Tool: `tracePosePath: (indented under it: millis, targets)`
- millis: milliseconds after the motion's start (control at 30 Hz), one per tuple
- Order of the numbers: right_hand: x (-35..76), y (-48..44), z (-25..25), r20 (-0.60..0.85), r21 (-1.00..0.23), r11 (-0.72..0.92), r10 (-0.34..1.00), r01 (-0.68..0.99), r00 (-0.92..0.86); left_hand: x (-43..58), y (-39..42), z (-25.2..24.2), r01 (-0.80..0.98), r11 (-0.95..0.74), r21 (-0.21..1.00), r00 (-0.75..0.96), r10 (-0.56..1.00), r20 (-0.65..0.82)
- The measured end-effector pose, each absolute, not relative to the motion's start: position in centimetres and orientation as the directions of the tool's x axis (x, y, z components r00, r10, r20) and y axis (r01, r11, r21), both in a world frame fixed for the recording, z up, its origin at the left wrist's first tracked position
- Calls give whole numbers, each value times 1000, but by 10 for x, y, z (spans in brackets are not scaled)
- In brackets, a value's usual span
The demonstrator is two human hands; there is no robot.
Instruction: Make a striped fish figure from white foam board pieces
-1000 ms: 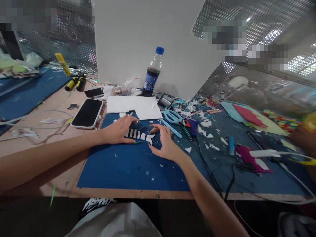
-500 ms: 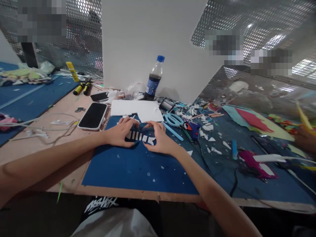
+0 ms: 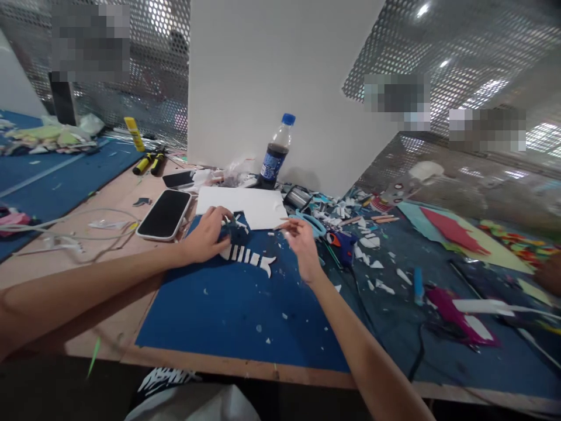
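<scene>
White pieces laid out like a fish skeleton [image 3: 248,256], ending in a forked tail, lie on the blue mat [image 3: 236,316]. My left hand [image 3: 213,234] rests at the left end of the row, its fingers curved and apart over the head piece, which it partly hides. To the right and above the tail, my right hand [image 3: 300,237] is raised with fingertips pinched together; what they hold, if anything, is too small to make out. Just behind both hands lies a white sheet [image 3: 245,204] with a notched front edge.
A phone [image 3: 165,214] lies left of the mat. A dark drink bottle [image 3: 274,155] stands behind the white sheet. Light blue scissors [image 3: 316,225], a glue gun [image 3: 346,245] and white scraps lie to the right. Another person's hand [image 3: 550,275] shows at the right edge.
My hands have moved apart. The right one has lifted off the tail end and closed its fingertips, uncovering more of the white pieces. The view has shifted slightly.
</scene>
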State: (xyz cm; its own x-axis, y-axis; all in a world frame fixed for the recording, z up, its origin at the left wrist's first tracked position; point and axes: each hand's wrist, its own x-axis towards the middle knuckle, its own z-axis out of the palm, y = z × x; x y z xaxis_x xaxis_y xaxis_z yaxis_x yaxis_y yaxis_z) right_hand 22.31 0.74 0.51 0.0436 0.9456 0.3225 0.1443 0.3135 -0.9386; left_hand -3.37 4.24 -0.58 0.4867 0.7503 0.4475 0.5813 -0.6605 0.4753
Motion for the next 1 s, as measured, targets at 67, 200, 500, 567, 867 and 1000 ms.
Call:
tracePosePath:
  millis: [67, 200, 500, 567, 867, 1000]
  targets:
    - [232, 16, 3, 282, -959, 279, 939, 40, 199, -35, 44, -8, 618, -597, 511, 404, 799, 444]
    - [244, 26, 2, 211, -966, 254, 888, -53, 409, -35, 47, -10, 640, -558, 528, 370, 826, 426]
    - [241, 24, 7, 107, -971, 196, 868, -135, 485, -30, 40, -7, 591, -695, 410, 506, 715, 482]
    - [237, 22, 8, 143, -968, 222, 869, -115, 475, -29, 37, -5, 587, -717, 376, 525, 690, 497]
    - [226, 15, 3, 163, -970, 218, 915, -111, 368, -34, 38, 0, 603, -708, 367, 551, 703, 449]
    - [225, 13, 6, 158, -970, 212, 918, -114, 364, -35, 39, -2, 590, -708, 388, 558, 705, 437]
